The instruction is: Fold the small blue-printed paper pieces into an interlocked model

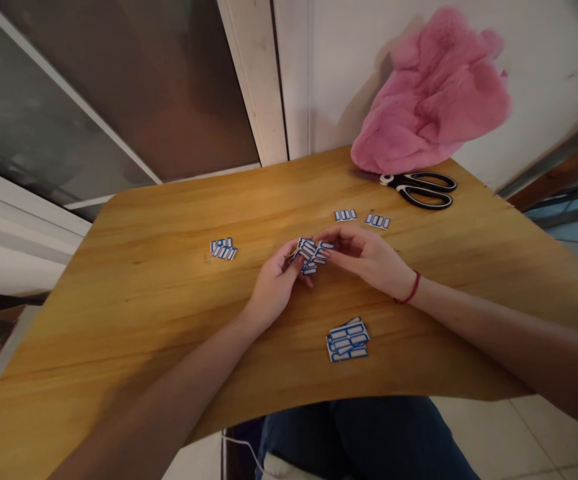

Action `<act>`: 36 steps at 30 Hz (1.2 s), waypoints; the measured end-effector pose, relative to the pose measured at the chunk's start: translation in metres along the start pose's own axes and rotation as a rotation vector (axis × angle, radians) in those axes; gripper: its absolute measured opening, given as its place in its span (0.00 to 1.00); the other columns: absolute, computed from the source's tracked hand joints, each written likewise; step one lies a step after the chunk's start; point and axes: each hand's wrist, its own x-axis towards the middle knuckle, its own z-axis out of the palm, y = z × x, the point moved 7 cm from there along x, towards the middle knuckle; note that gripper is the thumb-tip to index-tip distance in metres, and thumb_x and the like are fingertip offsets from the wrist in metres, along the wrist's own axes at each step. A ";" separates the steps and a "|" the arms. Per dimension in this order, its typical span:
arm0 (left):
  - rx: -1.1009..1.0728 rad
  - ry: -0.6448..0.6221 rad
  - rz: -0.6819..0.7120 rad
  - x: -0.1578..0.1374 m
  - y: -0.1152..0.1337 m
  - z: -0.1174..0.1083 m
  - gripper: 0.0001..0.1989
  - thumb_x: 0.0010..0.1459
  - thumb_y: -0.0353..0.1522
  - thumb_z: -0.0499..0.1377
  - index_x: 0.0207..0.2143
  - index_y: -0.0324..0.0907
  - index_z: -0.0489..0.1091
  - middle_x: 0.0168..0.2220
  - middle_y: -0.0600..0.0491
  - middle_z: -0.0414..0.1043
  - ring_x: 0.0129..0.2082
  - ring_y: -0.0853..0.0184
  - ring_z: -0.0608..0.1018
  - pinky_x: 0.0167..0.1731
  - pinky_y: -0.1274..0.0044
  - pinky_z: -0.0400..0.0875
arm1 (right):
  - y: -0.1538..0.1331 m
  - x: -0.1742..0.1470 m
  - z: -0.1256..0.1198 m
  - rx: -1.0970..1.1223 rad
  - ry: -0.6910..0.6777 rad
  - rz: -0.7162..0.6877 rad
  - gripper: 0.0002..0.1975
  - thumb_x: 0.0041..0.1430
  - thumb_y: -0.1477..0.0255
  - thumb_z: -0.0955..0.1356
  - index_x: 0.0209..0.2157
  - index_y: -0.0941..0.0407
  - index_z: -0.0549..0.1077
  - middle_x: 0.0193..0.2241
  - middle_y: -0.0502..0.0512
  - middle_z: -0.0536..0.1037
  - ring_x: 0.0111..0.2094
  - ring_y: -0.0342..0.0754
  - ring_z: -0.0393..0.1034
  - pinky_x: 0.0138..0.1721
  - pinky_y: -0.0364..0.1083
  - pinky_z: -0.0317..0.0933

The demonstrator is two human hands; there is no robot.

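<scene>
Small white label strips with blue borders (307, 251) are bunched between my hands over the middle of the table. My left hand (275, 280) is closed on the bunch, its thumb on top. From the other side, my right hand (363, 257) pinches a strip (323, 248) at the bunch's right edge. A pile of larger label pieces (347, 340) lies on the table nearer to me. Left of my hands lies a small overlapping group of strips (223, 249). Beyond my right hand are two separate strips, one on the left (345, 215) and one on the right (378, 221).
Scissors with black and white handles (423, 189) lie at the back right, blades partly hidden by a pink fluffy cloth (433, 100) against the wall. The wooden table (169, 300) has a curved front edge close to my lap. Sliding glass panels (133, 80) stand behind it.
</scene>
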 end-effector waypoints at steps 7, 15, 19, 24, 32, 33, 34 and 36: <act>-0.111 0.026 -0.030 -0.002 -0.004 0.000 0.18 0.57 0.35 0.56 0.50 0.42 0.69 0.43 0.49 0.72 0.32 0.69 0.73 0.30 0.78 0.71 | 0.009 0.000 0.001 -0.030 0.098 0.007 0.11 0.51 0.66 0.71 0.33 0.56 0.69 0.31 0.52 0.75 0.32 0.44 0.70 0.34 0.45 0.67; -0.018 0.083 0.023 -0.001 0.000 0.000 0.19 0.54 0.33 0.61 0.50 0.42 0.70 0.38 0.51 0.73 0.31 0.70 0.72 0.29 0.79 0.69 | -0.002 0.011 -0.010 -0.449 0.117 -0.135 0.13 0.56 0.63 0.67 0.41 0.56 0.70 0.33 0.55 0.74 0.33 0.46 0.68 0.36 0.47 0.63; -0.081 0.114 -0.027 -0.001 -0.004 -0.004 0.22 0.55 0.31 0.59 0.53 0.42 0.67 0.39 0.52 0.72 0.31 0.70 0.74 0.30 0.79 0.70 | -0.005 0.023 -0.050 -1.024 0.263 -0.174 0.15 0.61 0.63 0.62 0.42 0.55 0.73 0.44 0.61 0.72 0.50 0.58 0.60 0.49 0.58 0.53; -0.114 0.132 -0.013 -0.003 -0.002 -0.006 0.28 0.56 0.27 0.55 0.59 0.48 0.58 0.41 0.52 0.69 0.33 0.71 0.75 0.32 0.78 0.71 | 0.008 0.030 -0.063 -1.237 0.234 -0.088 0.15 0.60 0.61 0.63 0.38 0.53 0.77 0.47 0.61 0.69 0.52 0.64 0.54 0.48 0.64 0.47; -0.108 0.117 -0.003 -0.002 -0.001 -0.006 0.27 0.54 0.25 0.52 0.57 0.48 0.61 0.41 0.52 0.66 0.33 0.71 0.75 0.33 0.78 0.72 | 0.013 0.030 -0.061 -1.183 0.197 0.014 0.14 0.54 0.59 0.67 0.35 0.54 0.76 0.42 0.60 0.70 0.48 0.60 0.57 0.45 0.59 0.50; -0.103 0.118 -0.003 -0.002 -0.002 -0.006 0.26 0.54 0.25 0.52 0.56 0.48 0.61 0.42 0.52 0.66 0.33 0.71 0.75 0.33 0.77 0.72 | 0.013 0.030 -0.063 -1.197 0.202 0.007 0.16 0.54 0.57 0.67 0.37 0.54 0.76 0.43 0.61 0.69 0.49 0.61 0.56 0.46 0.59 0.50; -0.100 0.120 -0.003 -0.002 -0.002 -0.006 0.26 0.54 0.25 0.52 0.56 0.48 0.61 0.42 0.52 0.66 0.33 0.71 0.75 0.33 0.77 0.72 | 0.012 0.030 -0.066 -1.212 0.203 0.005 0.19 0.53 0.55 0.66 0.39 0.54 0.75 0.43 0.61 0.68 0.50 0.62 0.55 0.46 0.59 0.50; -0.098 0.121 -0.003 -0.002 -0.002 -0.006 0.25 0.54 0.26 0.52 0.55 0.47 0.61 0.42 0.52 0.67 0.33 0.71 0.75 0.33 0.77 0.72 | 0.014 0.031 -0.071 -1.226 0.177 0.035 0.21 0.53 0.52 0.66 0.38 0.54 0.75 0.43 0.61 0.67 0.51 0.63 0.55 0.46 0.60 0.50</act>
